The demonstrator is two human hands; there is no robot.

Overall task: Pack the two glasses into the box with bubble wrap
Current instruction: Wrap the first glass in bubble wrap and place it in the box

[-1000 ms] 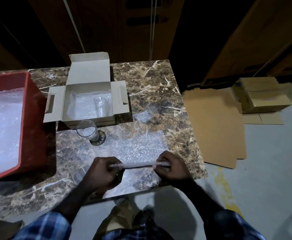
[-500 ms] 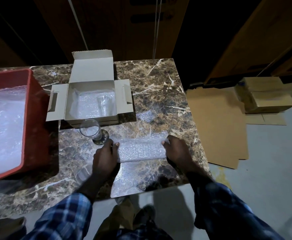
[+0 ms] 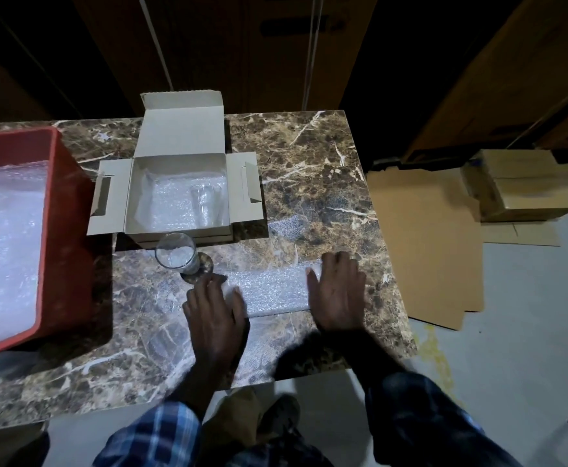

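Both hands, left hand (image 3: 213, 306) and right hand (image 3: 338, 293), pressed flat on the folded bubble wrap (image 3: 271, 291) near the table's front edge; second glass (image 3: 176, 256) stands by the box (image 3: 178, 193), fragile and slippery, so I'd grab its body

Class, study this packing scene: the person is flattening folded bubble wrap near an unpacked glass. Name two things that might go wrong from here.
1. The clear drinking glass on the marble table stands just beyond the left hand; a forward push might knock it over.
2. The folded strip of bubble wrap is only pressed flat by the left hand and the right hand; once released, it may spring open.
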